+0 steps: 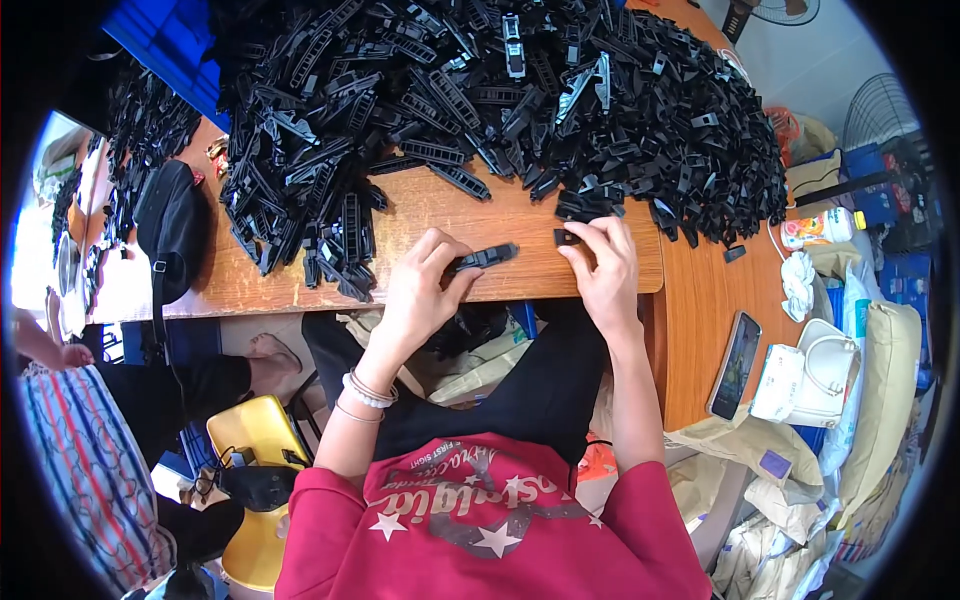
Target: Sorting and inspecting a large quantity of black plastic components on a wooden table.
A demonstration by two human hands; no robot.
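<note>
My left hand is closed on one end of a long black plastic part, held just over the front of the wooden table. Between the thumb and fingertips of my right hand is a small black plastic piece. A short gap separates the two pieces. Just beyond my right hand lie more black parts, at the edge of a big heap. The heap's long, ladder-like parts spread to the left, and smaller black pieces are piled on the right.
A blue bin stands at the far left, near a black bag. On the right are a phone, a white handbag and a bottle. A yellow chair and another person's patterned clothing appear at left.
</note>
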